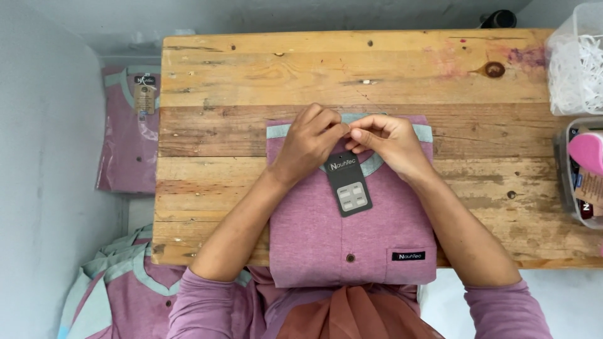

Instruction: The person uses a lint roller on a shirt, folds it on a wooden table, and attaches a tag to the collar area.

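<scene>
Nearest the camera, the person's mauve long sleeves (207, 307) frame a folded mauve-pink knit shirt with a pale grey-green collar (352, 220), which lies flat at the near edge of the table, just ahead of the person. Both hands meet at its neckline: the left hand (308, 147) is nearly closed, thumb and forefinger pinched, and the right hand (389, 143) pinches in the same way, fingertips touching the left's, on what seems to be the fastening of a dark grey rectangular card hang tag (349, 183) that rests slanted on the placket. Done well, this likely calls for small, steady finger work with the collar held flat so the fold stays crisp. The worn, knotted plank table (352, 69) shows faint pink stains at its far right. A clear plastic tub of white shredded strands (575, 63) sits at the right edge, another container with a pink object (584, 169) below it. Left, off the table, lie a bagged matching shirt (129, 132) and a loose heap of shirts (119, 282), against pale grey walls.
</scene>
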